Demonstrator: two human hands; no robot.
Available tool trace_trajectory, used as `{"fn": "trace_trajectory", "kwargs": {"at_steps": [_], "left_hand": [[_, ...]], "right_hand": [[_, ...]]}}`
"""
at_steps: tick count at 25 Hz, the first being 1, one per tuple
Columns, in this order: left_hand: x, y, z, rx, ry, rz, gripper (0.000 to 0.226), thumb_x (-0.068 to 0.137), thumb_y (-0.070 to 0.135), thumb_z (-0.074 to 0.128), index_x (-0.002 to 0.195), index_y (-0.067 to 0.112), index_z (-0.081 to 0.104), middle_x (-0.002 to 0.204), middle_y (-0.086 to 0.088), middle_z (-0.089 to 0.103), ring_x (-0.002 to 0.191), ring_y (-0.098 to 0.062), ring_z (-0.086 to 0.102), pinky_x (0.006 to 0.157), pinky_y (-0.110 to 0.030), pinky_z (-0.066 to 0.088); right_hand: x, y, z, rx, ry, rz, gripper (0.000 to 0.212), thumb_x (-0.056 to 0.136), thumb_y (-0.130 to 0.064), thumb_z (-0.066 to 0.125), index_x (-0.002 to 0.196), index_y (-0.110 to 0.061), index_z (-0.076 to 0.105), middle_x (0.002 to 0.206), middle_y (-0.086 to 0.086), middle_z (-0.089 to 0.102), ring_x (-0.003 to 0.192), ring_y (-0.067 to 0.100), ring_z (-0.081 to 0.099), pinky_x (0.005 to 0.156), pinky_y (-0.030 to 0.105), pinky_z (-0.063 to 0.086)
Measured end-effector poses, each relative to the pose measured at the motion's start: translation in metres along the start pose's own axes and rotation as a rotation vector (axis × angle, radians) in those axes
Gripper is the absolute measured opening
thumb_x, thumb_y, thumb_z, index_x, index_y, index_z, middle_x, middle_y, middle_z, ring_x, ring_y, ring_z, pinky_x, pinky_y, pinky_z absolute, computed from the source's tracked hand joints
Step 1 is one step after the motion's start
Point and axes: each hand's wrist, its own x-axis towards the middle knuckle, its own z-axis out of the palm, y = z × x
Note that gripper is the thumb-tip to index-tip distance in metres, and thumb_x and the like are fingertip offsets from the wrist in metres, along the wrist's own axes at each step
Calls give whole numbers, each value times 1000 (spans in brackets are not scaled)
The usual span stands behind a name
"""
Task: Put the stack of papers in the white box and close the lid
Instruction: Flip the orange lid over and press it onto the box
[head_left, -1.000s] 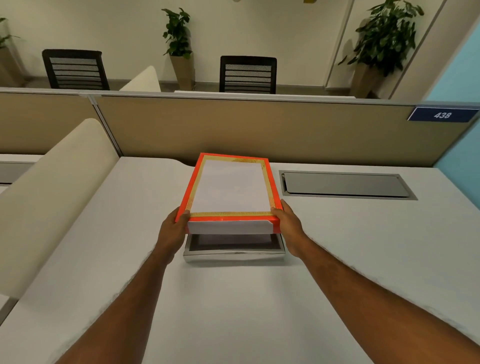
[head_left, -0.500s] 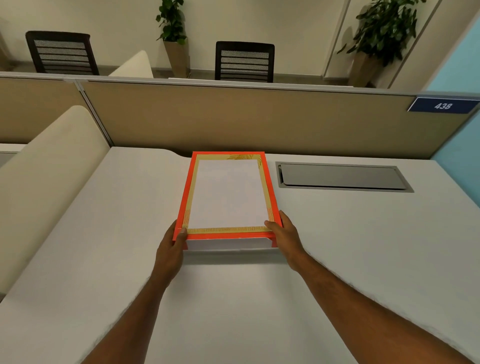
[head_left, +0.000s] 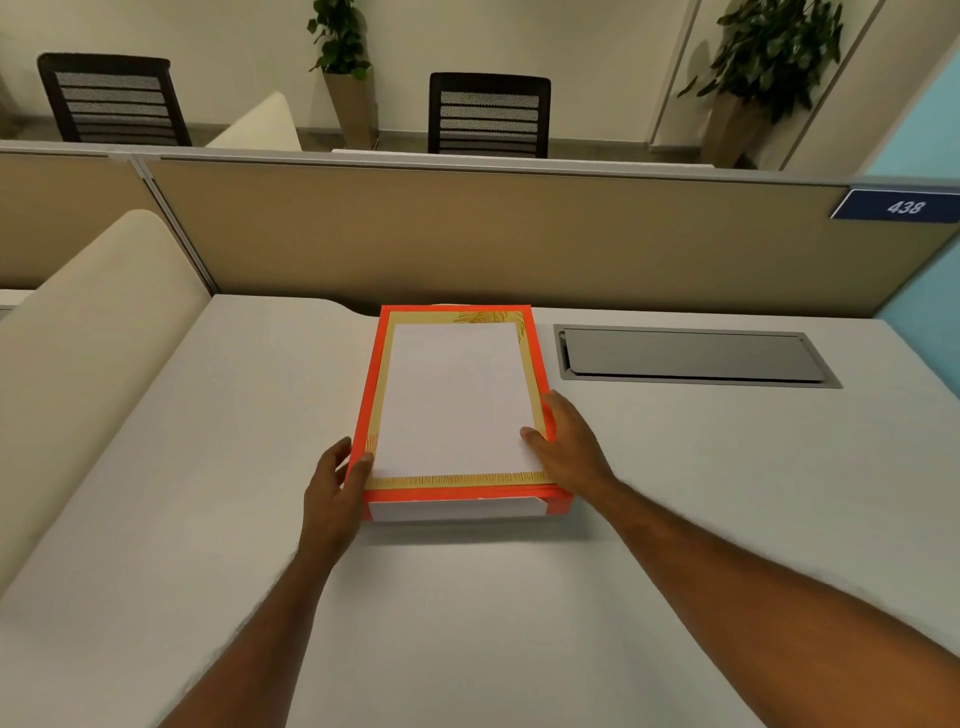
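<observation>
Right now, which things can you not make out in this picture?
- Head view: the inside of the box, and any papers in it, covered by the lid.
- The left hand fingertips, hidden behind the lid's near left corner.
- The right hand palm, pressed down on the lid's right edge.

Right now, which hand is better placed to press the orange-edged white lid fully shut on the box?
Right. The right hand already lies flat over the orange-edged white lid, its thumb on top. The left hand only grips the lid's side edge at the near-left corner, thumb hooked over the rim.
</observation>
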Motion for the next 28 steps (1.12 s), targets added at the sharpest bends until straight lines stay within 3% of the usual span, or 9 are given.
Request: {"fn": "trace_trajectory", "kwargs": {"at_steps": [3, 5, 7, 15, 23, 28], "left_hand": [[23, 13, 6, 334, -32, 136, 63, 93, 50, 51, 145, 16, 40, 149, -8, 45, 132, -28, 47, 101, -39, 42], [35, 19, 12, 635, -64, 280, 70, 91, 58, 47, 147, 18, 37, 157, -6, 34, 141, -28, 37, 111, -45, 36], [45, 22, 16, 766, -100, 352, 74, 90, 66, 41, 149, 22, 36, 161, -4, 28, 145, -26, 31, 116, -47, 30], [57, 14, 28, 841, -188, 354, 86, 84, 77, 19, 154, 27, 23, 165, 4, 9, 152, -17, 7, 122, -42, 4], [51, 5, 31, 876, -199, 365, 97, 76, 84, 5, 154, 28, 20, 165, 4, 1, 152, -17, 2, 123, -43, 0], [47, -6, 32, 868, -186, 368, 92, 80, 81, 11, 154, 28, 22, 165, 5, 3, 152, -17, 4, 122, -40, 1]], "right_hand": [[46, -12, -4, -238, -113, -110, 71, 95, -49, 52, 154, -19, 26, 166, 2, 20, 152, 24, 24, 120, 45, 28], [78, -17, -6, -321, -179, -114, 73, 95, -53, 49, 155, -18, 26, 167, 3, 16, 153, 25, 20, 121, 46, 26], [107, -22, -6, -376, -213, -93, 76, 95, -57, 45, 156, -15, 24, 167, 5, 13, 154, 26, 17, 121, 46, 24], [173, -28, 6, -484, -221, -75, 88, 92, -66, 41, 158, -13, 15, 168, 7, 2, 156, 25, 1, 125, 46, 12], [162, -15, 22, -534, -140, -115, 91, 92, -70, 31, 159, -14, 5, 168, 6, -4, 156, 24, -7, 125, 49, 10], [158, -8, 30, -530, -61, -161, 89, 93, -70, 30, 159, -15, 7, 168, 6, -3, 156, 24, -6, 125, 47, 8]]}}
